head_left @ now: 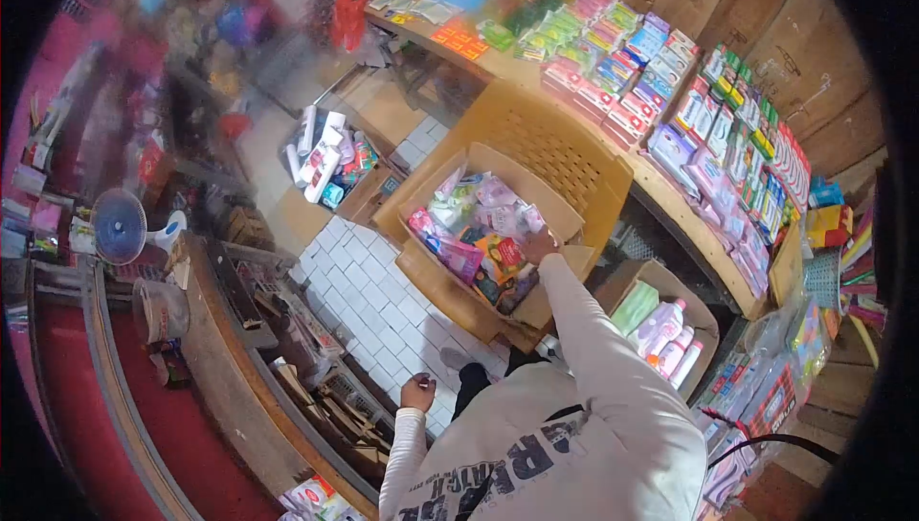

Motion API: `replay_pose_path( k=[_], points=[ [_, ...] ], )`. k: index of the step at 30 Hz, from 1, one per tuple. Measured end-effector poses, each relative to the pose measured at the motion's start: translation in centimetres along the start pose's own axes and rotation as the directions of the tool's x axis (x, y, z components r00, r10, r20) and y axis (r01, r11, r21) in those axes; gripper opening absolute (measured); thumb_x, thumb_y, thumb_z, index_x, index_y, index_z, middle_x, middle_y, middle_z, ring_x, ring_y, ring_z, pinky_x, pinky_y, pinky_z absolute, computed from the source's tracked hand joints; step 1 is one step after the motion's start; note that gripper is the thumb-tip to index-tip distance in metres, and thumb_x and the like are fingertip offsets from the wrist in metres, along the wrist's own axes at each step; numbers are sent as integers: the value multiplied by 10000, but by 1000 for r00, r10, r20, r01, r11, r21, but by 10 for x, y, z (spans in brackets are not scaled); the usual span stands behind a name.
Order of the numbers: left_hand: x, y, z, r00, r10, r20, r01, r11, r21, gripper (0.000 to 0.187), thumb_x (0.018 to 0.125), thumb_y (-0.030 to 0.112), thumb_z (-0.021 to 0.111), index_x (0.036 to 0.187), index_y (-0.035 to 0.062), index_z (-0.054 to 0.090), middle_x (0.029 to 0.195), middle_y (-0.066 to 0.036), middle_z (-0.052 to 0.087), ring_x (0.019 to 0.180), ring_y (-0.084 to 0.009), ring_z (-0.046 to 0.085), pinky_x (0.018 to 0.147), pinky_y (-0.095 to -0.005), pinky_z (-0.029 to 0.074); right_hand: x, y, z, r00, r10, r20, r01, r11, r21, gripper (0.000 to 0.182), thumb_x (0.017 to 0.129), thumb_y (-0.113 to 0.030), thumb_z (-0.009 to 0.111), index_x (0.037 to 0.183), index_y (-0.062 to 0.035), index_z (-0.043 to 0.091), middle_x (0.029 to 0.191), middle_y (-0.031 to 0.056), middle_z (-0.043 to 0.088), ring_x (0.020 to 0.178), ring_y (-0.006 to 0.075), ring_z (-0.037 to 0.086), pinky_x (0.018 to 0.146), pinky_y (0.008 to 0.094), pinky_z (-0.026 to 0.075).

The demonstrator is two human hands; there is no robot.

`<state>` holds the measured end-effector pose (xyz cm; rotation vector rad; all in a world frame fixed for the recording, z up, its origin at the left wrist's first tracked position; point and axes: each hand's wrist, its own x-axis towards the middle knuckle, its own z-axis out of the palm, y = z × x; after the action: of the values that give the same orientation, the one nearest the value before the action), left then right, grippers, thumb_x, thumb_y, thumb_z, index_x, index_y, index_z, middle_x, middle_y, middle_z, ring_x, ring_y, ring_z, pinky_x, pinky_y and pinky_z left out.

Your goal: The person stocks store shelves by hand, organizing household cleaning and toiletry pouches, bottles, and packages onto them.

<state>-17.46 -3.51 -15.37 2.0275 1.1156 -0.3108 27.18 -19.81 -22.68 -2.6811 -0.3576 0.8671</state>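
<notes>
A cardboard box (434, 277) filled with colourful packets stands on a brown plastic chair (565, 128). At the box's right side, my right hand (541, 245) reaches over the edge, touching or just above a pale pink packet (528, 218); its fingertips are too small and partly hidden to read. An orange packet (500, 255) and a pink packet (459, 258) lie in the same box. My left hand (417, 392) hangs low over the tiled floor, away from the box, with its fingers curled; whether it holds anything is not clear.
Boxed goods cover a curved wooden shelf (498, 63) beyond the chair. Bottles stand in another box (704, 315) at right. A box of white bottles (369, 197) sits on the floor. A wooden counter (225, 344) and a fan (120, 225) are at left.
</notes>
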Motion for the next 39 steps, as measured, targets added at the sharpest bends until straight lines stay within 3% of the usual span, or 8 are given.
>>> replay_pose_path(
  k=[6, 11, 15, 19, 27, 30, 32, 39],
  points=[
    [-22, 2, -21, 999, -26, -26, 26, 999, 33, 353, 798, 276, 721, 1052, 32, 700, 904, -136, 721, 751, -256, 700, 732, -357, 552, 47, 31, 47, 992, -70, -102, 59, 992, -112, 436, 886, -262, 557, 1266, -48, 551, 1428, 160, 380, 1300, 315, 453, 1019, 529, 424],
    [-13, 17, -30, 996, 44, -73, -51, 994, -91, 295, 815, 189, 722, 1060, 27, 691, 893, -110, 714, 731, -217, 675, 692, -340, 539, -5, 20, -15, 858, -25, -513, 208, 930, 302, 218, 828, -92, 582, 1016, -23, 669, 973, 242, 655, 965, 401, 635, 827, 449, 495],
    [-2, 80, -40, 970, 227, -87, -234, 969, -79, 382, 806, 165, 714, 1142, 0, 640, 1030, -157, 676, 860, -269, 663, 774, -373, 526, -47, 3, -36, 633, -70, -771, 471, 825, 312, 148, 827, -17, 586, 952, -27, 665, 853, 163, 656, 755, 272, 638, 703, 380, 502],
    [-10, 184, -51, 836, 510, -202, -513, 858, 41, 643, 731, 116, 736, 1323, 8, 511, 1303, -226, 531, 1147, -378, 553, 980, -426, 454, -107, -34, -29, 871, -88, -483, 444, 563, 697, 71, 782, -21, 674, 837, -13, 629, 747, 78, 608, 700, 158, 589, 644, 314, 486],
    [-10, 214, -47, 769, 607, -200, -598, 794, 107, 555, 776, -43, 591, 1324, -18, 508, 1269, -286, 542, 1131, -430, 573, 976, -427, 468, -186, -97, 8, 893, -435, 117, -15, 232, 973, 192, 844, -111, 705, 950, -44, 560, 849, 23, 586, 799, 96, 554, 703, 261, 474],
    [-17, 193, -44, 879, 426, -216, -456, 882, -118, 334, 955, 57, 489, 1270, -38, 551, 989, -244, 676, 866, -337, 702, 791, -388, 547, -147, -89, -9, 945, -306, 116, -21, 299, 954, 314, 793, -163, 734, 986, -33, 523, 831, 58, 598, 745, 141, 580, 651, 320, 502],
    [-24, 172, -44, 959, 253, -127, -279, 919, -277, 339, 977, 102, 477, 1278, -36, 547, 949, -232, 683, 834, -300, 706, 758, -376, 543, -82, -64, 8, 912, -191, -364, 397, 639, 659, 377, 815, -222, 745, 1047, -19, 529, 890, 99, 618, 823, 238, 624, 730, 355, 512],
    [-58, 125, -44, 972, 118, -202, -175, 939, -296, 337, 1026, 237, 471, 1142, -48, 608, 789, -149, 690, 715, -216, 704, 648, -337, 543, 39, -18, -8, 930, 10, -368, 170, 875, 453, 712, 706, -362, 804, 1207, 84, 565, 1211, 265, 614, 1033, 346, 638, 880, 422, 505]
  ],
)
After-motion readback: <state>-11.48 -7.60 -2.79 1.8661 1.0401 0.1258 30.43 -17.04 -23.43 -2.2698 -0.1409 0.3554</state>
